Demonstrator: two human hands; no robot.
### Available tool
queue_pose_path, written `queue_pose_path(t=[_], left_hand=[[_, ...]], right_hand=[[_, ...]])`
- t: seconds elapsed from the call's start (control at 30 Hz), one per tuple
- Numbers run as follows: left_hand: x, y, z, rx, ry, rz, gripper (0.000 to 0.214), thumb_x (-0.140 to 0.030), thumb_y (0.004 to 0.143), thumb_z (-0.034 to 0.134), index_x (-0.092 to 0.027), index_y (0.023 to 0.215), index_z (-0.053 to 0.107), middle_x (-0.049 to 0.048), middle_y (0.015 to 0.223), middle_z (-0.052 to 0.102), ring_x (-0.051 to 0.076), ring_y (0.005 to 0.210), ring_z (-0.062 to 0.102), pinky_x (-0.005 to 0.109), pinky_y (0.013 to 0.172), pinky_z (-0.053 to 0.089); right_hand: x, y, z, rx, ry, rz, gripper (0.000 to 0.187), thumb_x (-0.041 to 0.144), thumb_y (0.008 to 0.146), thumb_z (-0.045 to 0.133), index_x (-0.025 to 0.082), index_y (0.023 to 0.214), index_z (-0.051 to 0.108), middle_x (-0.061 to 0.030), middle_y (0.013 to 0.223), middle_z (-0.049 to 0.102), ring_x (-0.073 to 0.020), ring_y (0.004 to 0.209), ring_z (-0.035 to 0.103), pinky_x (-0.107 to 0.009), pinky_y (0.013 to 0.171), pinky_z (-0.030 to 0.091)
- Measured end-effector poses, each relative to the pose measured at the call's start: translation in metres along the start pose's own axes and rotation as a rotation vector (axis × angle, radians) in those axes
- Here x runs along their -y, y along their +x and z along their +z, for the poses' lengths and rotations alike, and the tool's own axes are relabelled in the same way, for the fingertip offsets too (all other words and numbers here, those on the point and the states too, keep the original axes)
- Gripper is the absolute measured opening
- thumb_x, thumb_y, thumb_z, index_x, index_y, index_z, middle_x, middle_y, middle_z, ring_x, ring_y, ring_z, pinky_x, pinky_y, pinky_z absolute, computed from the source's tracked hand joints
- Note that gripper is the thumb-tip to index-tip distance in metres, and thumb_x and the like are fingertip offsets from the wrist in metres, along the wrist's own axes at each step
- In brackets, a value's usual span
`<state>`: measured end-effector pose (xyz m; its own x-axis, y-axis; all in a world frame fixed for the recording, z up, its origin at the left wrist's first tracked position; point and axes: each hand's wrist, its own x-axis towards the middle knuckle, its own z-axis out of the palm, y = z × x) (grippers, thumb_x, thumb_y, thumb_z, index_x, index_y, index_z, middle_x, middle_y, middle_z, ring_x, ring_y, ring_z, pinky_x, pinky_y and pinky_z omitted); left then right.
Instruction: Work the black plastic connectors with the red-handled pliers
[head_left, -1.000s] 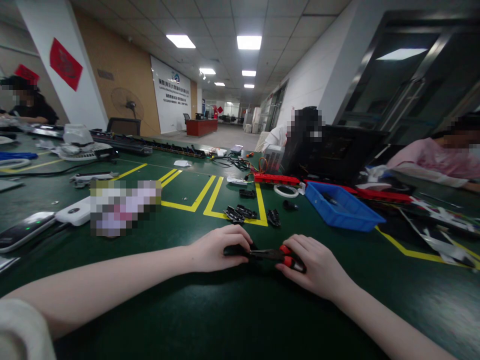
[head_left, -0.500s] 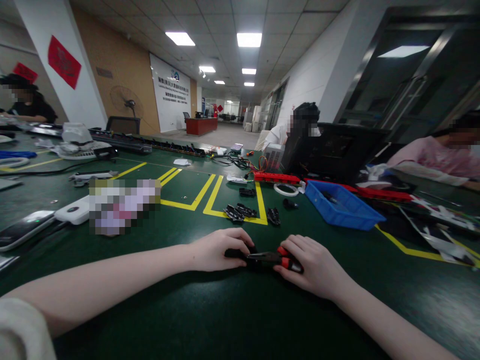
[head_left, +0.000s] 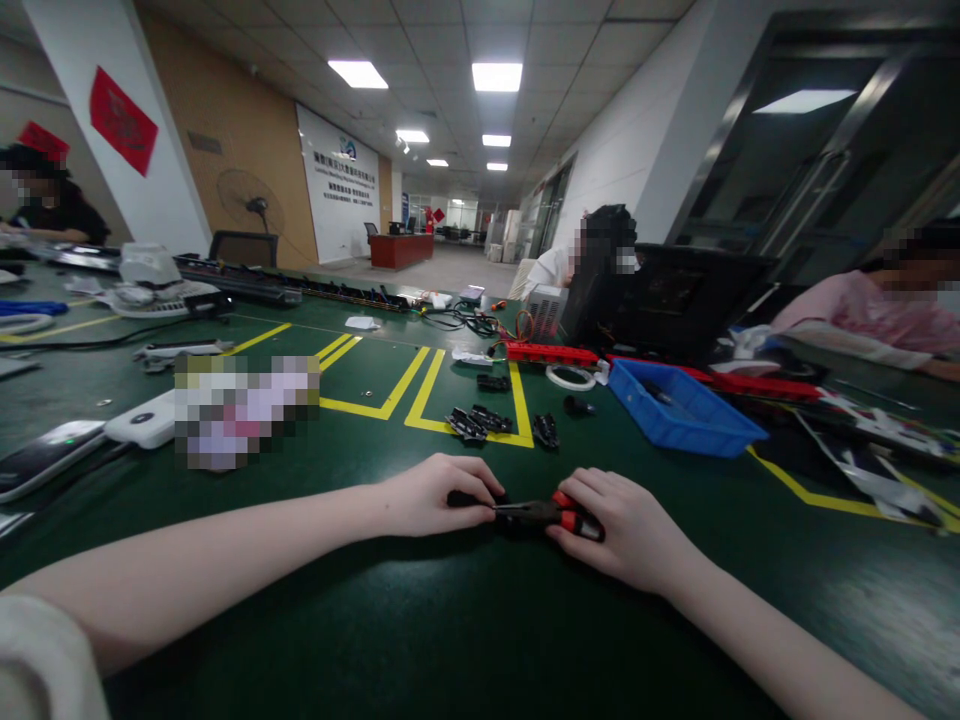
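My right hand [head_left: 611, 520] is closed round the red and black handles of a pair of needle-nose pliers [head_left: 529, 512]. The jaws point left and reach the fingertips of my left hand [head_left: 442, 497]. Those fingers are wrapped round a small black part [head_left: 466, 499], mostly hidden by the hand and dark against the green table. Whether the jaws grip the part I cannot tell. Beyond the hands lie several similar black plastic pieces [head_left: 491, 419], some inside a yellow tape outline and one black piece [head_left: 546, 430] just to its right.
A blue tray [head_left: 686, 420] with dark items stands to the right, near a roll of white tape [head_left: 570, 377] and a red power strip [head_left: 553, 354]. On the left lie a white device [head_left: 146, 420] and cables. A computer case [head_left: 667, 300] stands at the back. Other people sit around the table.
Both hands and the pliers stay almost in the same place. The left fingertips have shifted slightly at the jaws, and the whole view has moved a little.
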<state>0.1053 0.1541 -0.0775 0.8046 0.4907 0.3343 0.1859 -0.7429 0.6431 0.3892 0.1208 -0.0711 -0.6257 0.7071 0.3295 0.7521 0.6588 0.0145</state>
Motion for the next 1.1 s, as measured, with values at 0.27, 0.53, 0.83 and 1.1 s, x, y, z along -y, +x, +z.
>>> queue_pose_path(t=[0.27,0.53,0.83,1.1], left_hand=[[-0.0014,-0.0003,-0.0009,0.014,-0.013,-0.010,0.013,-0.022,0.088,0.068,-0.015,0.099,0.072,0.0109,0.116,0.066,0.021,0.104,0.066,0.035,0.092,0.053],[-0.0016,-0.0014,-0.0014,0.033,-0.005,-0.014,0.012,-0.018,0.086,0.070,-0.015,0.098,0.069,0.0093,0.114,0.065,0.020,0.101,0.065,0.034,0.091,0.053],[0.0031,-0.0026,0.0017,-0.011,-0.005,0.042,0.011,-0.019,0.085,0.071,-0.014,0.095,0.069,0.0096,0.114,0.064,0.020,0.104,0.064,0.034,0.092,0.052],[0.0038,-0.0021,0.0005,0.012,0.001,0.030,0.012,-0.016,0.083,0.072,-0.015,0.094,0.069,0.0098,0.117,0.062,0.021,0.107,0.063,0.037,0.094,0.052]], right_hand=[[-0.0014,-0.0012,-0.0016,0.001,-0.031,-0.006,0.027,0.047,0.086,0.059,0.021,0.092,0.062,-0.0052,0.084,0.064,-0.0177,0.071,0.057,-0.031,0.061,0.040],[-0.0034,-0.0020,-0.0002,-0.071,-0.010,0.021,0.028,0.046,0.086,0.059,0.020,0.098,0.062,-0.0081,0.095,0.067,-0.0202,0.080,0.060,-0.033,0.068,0.045],[0.0009,-0.0012,-0.0018,-0.112,-0.055,-0.036,0.029,0.046,0.085,0.061,0.018,0.094,0.063,-0.0085,0.090,0.067,-0.0213,0.081,0.059,-0.035,0.069,0.046],[0.0007,-0.0025,-0.0003,-0.092,-0.037,-0.038,0.027,0.044,0.085,0.061,0.018,0.092,0.063,-0.0082,0.087,0.067,-0.0200,0.076,0.058,-0.033,0.065,0.046]])
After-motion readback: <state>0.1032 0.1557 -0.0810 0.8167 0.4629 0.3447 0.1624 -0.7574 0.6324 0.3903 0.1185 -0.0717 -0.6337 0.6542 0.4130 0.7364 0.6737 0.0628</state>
